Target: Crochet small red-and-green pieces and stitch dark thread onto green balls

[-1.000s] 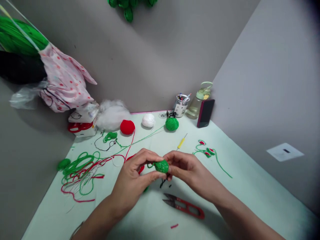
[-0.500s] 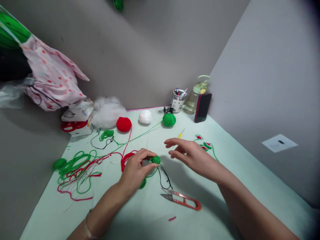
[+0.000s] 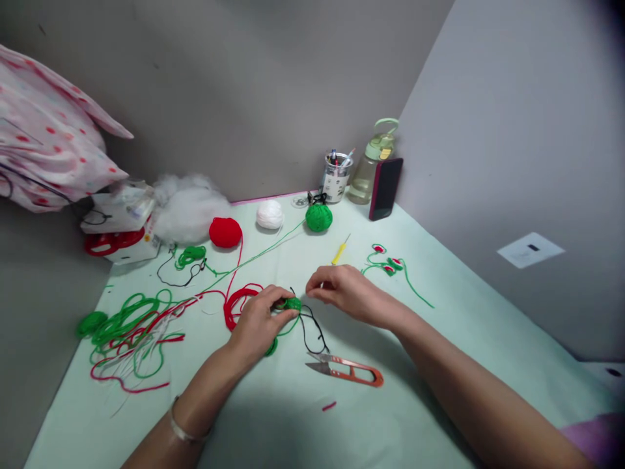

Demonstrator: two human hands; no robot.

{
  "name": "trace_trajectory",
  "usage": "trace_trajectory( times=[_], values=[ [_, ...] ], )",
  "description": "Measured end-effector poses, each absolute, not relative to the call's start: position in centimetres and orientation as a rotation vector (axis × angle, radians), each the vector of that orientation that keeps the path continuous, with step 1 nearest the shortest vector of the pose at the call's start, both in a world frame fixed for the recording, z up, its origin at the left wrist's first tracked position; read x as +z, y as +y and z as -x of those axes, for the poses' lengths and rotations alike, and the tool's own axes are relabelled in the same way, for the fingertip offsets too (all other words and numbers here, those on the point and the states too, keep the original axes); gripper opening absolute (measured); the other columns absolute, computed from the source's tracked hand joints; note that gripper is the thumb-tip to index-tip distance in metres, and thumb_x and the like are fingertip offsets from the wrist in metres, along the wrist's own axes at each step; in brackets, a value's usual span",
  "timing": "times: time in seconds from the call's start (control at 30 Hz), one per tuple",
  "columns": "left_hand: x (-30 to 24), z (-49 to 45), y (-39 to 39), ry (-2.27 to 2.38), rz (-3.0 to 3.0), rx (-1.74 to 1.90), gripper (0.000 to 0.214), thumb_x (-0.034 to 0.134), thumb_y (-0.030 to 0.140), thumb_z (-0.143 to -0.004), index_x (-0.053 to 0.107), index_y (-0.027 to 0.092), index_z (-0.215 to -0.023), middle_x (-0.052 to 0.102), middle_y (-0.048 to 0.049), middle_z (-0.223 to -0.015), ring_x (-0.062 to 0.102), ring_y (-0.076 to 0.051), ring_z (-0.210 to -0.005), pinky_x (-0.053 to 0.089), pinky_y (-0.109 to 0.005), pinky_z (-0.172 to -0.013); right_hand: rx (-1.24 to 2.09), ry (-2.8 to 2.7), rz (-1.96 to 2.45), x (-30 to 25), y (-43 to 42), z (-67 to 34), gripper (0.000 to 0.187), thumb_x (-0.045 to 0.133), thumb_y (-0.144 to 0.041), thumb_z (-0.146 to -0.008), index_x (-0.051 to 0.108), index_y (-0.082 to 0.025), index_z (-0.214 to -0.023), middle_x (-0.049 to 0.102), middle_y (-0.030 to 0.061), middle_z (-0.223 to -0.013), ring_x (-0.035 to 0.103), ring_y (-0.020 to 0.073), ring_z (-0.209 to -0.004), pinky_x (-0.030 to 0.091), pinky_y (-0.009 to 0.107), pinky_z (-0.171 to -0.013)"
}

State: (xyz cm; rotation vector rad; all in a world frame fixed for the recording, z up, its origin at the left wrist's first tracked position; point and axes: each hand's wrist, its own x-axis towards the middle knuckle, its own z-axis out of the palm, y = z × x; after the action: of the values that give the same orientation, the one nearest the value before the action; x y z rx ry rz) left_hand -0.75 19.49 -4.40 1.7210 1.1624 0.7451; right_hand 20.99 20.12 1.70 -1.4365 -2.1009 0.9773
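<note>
My left hand (image 3: 258,322) pinches a small green crocheted piece (image 3: 293,303) low over the pale green table (image 3: 439,365). A black thread (image 3: 307,326) runs from the piece and loops on the table. My right hand (image 3: 342,293) hovers just right of the piece with thumb and fingertips pinched together; a thin pale sliver shows below the fingertips, too small to name. Red thread snips (image 3: 349,370) lie on the table in front of both hands.
Tangled green and red yarn (image 3: 137,326) covers the left side. Red (image 3: 225,232), white (image 3: 270,214) and green (image 3: 319,217) yarn balls sit at the back beside a pen cup (image 3: 336,180), bottle (image 3: 371,170) and phone (image 3: 385,189). A yellow-handled hook (image 3: 340,251) and small crocheted pieces (image 3: 390,266) lie further right.
Both hands held the green piece together a second ago. The right hand let go, opened, then pinched shut near it. The left hand lowered the piece toward the table.
</note>
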Motion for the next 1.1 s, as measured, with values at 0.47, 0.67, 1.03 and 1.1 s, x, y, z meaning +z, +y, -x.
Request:
trace_trajectory(
  times=[0.47,0.67,1.03,1.1],
  values=[
    [-1.0,-0.6,18.2,1.083,-1.624,0.817,0.007,0.066,0.023,-0.084,0.071,0.021,-0.088,0.067,-0.004,-0.094,0.063,-0.021,-0.092,0.047,-0.031,-0.086,0.918,-1.616,1.236,2.9,20.0,-19.5,0.01,0.057,-0.018,-0.081,0.058,-0.019,-0.071,0.054,-0.0021,-0.068,0.049,0.0121,-0.063,0.041,0.025,-0.061],
    [-0.3,0.0,17.6,0.793,-1.261,0.644,0.025,0.063,0.041,-0.092,0.069,0.02,-0.104,0.064,-0.0021,-0.084,0.06,-0.019,-0.079,0.043,-0.032,-0.075,1.614,-1.05,0.998,4.7,20.3,-20.7,0.02,0.062,-0.038,-0.091,0.052,-0.022,-0.084,0.062,-0.0032,-0.063,0.053,0.0101,-0.051,0.037,0.019,-0.046],
    [2.7,1.5,17.6,0.721,-0.944,0.813,0.024,0.07,0.042,-0.085,0.062,0.019,-0.082,0.055,0.0031,-0.065,0.05,-0.012,-0.059,0.034,-0.027,-0.061,1.283,-0.773,0.985,8.3,22.7,-30.6,0.041,0.037,-0.029,-0.107,0.053,-0.014,-0.072,0.035,-0.0101,-0.044,0.023,-0.0031,-0.039,0.013,0.029,-0.043],
    [2.9,1.4,17.5,0.699,-0.954,0.773,0.026,0.07,0.043,-0.086,0.062,0.018,-0.082,0.057,0.0023,-0.065,0.052,-0.013,-0.06,0.036,-0.027,-0.062,1.262,-0.772,0.97,8.2,23.1,-31.6,0.033,0.057,-0.031,-0.101,0.056,-0.018,-0.071,0.036,-0.0093,-0.043,0.024,-0.0005,-0.038,0.012,0.027,-0.04]
  ],
)
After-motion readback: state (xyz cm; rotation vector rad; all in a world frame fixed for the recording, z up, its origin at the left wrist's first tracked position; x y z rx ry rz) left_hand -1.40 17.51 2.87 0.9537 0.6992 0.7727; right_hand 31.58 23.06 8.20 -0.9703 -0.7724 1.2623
